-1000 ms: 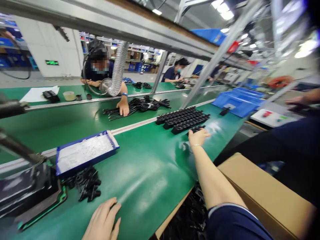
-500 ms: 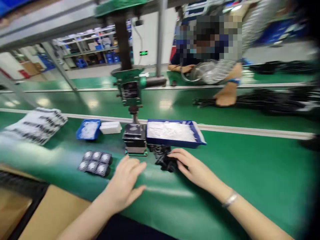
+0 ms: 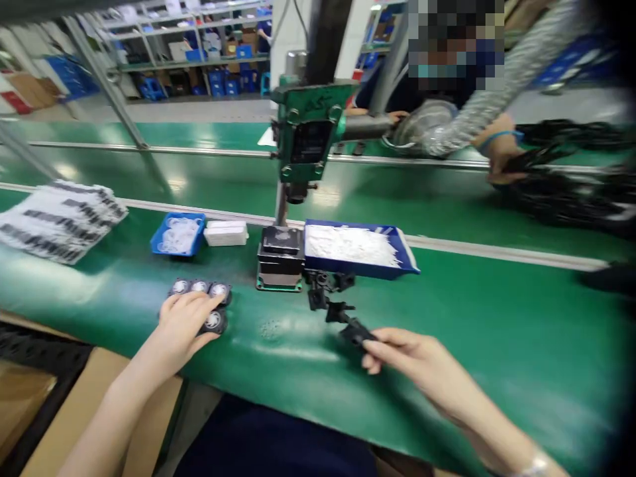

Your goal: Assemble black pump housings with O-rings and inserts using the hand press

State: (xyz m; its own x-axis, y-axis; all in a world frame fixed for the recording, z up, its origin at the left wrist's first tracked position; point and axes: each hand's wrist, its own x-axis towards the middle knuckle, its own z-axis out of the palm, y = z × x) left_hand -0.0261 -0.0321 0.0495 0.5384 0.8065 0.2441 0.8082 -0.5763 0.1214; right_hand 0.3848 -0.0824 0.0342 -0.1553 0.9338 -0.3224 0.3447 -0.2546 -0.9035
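Note:
My left hand point(image 3: 183, 321) lies over a group of dark round-faced parts point(image 3: 214, 306) on the green bench, fingers curled on them. My right hand point(image 3: 405, 358) pinches a small black plastic part point(image 3: 354, 333) just off the bench. A few more black parts point(image 3: 325, 291) trail from it toward the small green press point(image 3: 303, 139). The press block point(image 3: 279, 265) stands between my hands. A blue tray of white pieces point(image 3: 358, 248) sits right of the block.
A small blue bin of white rings point(image 3: 177, 234) and a white box point(image 3: 226, 232) stand left of the press. Bagged items point(image 3: 54, 218) lie far left. Across the belt a person's hand point(image 3: 501, 156) handles black cables point(image 3: 571, 199). Cardboard box point(image 3: 30, 391) below left.
My left hand slid left from the bench in front of the press onto the round-faced parts. My right hand drew back toward me holding a black part from the pile. The view tilted slightly.

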